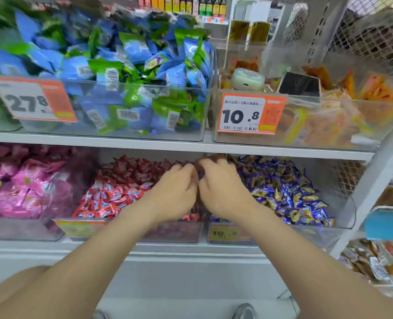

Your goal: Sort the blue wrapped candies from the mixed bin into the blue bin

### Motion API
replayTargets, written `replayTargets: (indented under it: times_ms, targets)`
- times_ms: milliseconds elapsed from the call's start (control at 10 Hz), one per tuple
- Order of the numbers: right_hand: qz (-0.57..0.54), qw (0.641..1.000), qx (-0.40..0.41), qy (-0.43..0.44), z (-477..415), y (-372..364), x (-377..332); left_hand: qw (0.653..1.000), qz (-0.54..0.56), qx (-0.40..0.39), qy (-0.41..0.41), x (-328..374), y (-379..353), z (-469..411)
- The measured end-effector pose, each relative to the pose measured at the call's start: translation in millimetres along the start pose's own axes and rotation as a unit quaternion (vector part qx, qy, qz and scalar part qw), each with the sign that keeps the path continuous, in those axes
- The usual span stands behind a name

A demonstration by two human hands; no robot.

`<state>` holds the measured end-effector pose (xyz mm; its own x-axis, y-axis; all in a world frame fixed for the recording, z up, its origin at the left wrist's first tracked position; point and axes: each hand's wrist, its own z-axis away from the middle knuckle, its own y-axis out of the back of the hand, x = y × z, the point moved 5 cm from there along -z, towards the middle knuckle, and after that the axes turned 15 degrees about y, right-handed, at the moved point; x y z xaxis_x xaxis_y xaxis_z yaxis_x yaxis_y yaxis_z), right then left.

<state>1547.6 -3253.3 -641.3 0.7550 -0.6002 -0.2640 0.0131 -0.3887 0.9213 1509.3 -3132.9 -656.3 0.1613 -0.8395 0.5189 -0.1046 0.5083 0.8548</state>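
On the lower shelf, the mixed bin [131, 231] holds mostly red wrapped candies [122, 192]. Right beside it, the blue bin [342, 217] is heaped with blue wrapped candies [283, 187]. Both of my hands meet at the back of the mixed bin, by the wall between the two bins. My left hand [176, 191] has its fingers curled down into the red candies; what it holds is hidden. My right hand [223, 187] is curled too, and a blue candy [201, 174] shows at its thumb, between the two hands.
A bin of pink packets [25, 187] stands left of the mixed bin. The shelf board [145, 143] hangs low over my hands and carries a bin of blue and green bags [112, 72] and a bin of orange snacks [329, 116]. A white upright [375, 180] stands to the right.
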Motion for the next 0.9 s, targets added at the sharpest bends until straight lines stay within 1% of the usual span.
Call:
replayTargets:
  times_ms: [100, 200, 300, 400, 500, 600, 700, 800, 900]
  targets:
    - [0.003, 0.99, -0.056, 0.13, -21.6, -25.9, -43.8, 0.953, -0.203, -0.073, 0.211, -79.5, 19.8, 3.3]
    - [-0.006, 0.969, -0.198, 0.15, -38.6, -67.3, -55.1, 0.882, -0.337, -0.112, 0.309, -123.2, 46.0, 14.4]
    - [-0.006, 0.946, -0.306, 0.11, -54.2, -103.9, -52.8, 0.885, -0.311, -0.201, 0.281, -138.6, 53.0, 9.3]
    - [-0.019, 0.927, -0.357, 0.112, -70.1, -134.6, -53.1, 0.899, -0.259, -0.247, 0.253, -145.6, 46.6, -0.9]
    - [-0.014, 0.927, -0.368, 0.07, -81.3, -157.8, -38.6, 0.919, -0.218, -0.247, 0.217, -156.8, 26.6, -17.0]
    - [0.038, 0.941, -0.336, 0.012, -87.2, -162.2, -23.8, 0.932, -0.193, -0.242, 0.189, -155.5, 16.5, -18.4]
    - [0.017, 0.946, -0.32, 0.035, -89.4, -158.2, -26.9, 0.95, -0.166, -0.222, 0.141, -165.0, 16.9, -28.2]
    - [0.037, 0.971, -0.231, 0.043, -89.2, -128.2, -24.2, 0.971, -0.143, -0.141, 0.126, -170.3, 42.1, -30.2]
    - [0.057, 0.989, -0.115, 0.066, -87.2, -97.8, -31.2, 0.985, -0.069, -0.039, 0.152, -166.8, 74.2, -22.3]
